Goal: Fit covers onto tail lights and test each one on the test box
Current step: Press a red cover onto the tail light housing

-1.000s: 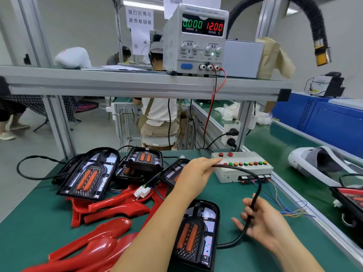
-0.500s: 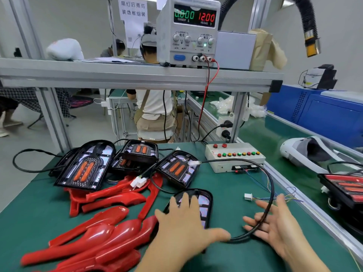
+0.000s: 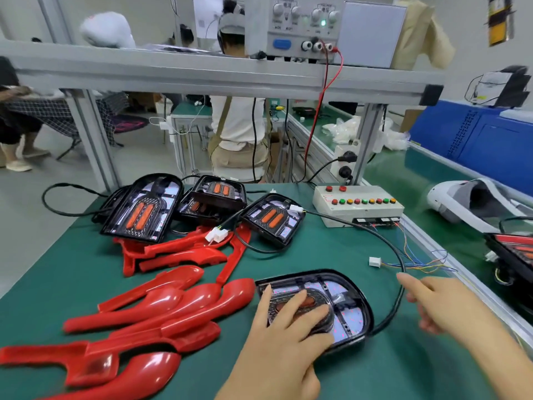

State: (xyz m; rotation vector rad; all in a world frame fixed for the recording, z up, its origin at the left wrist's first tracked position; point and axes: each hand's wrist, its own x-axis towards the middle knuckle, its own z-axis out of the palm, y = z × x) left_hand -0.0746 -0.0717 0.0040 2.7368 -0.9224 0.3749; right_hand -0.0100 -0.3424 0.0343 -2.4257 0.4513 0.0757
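A black tail light lies flat on the green mat near me, its black cable looping right and back toward the test box. My left hand rests flat on the light's middle, fingers spread. To the right of the light, my right hand hovers with its fingers apart and holds nothing. A white connector on coloured wires lies loose just beyond my right hand. Several red covers are piled to the left. Three more tail lights lean at the back.
The power supply sits on the aluminium shelf overhead, with red and black leads dropping down. A white headset and another tail light lie on the conveyor to the right. A person sits behind the bench.
My left hand came back from the test box and settled on the tail light. My right hand let go of the black cable and opened. The light now lies turned sideways.
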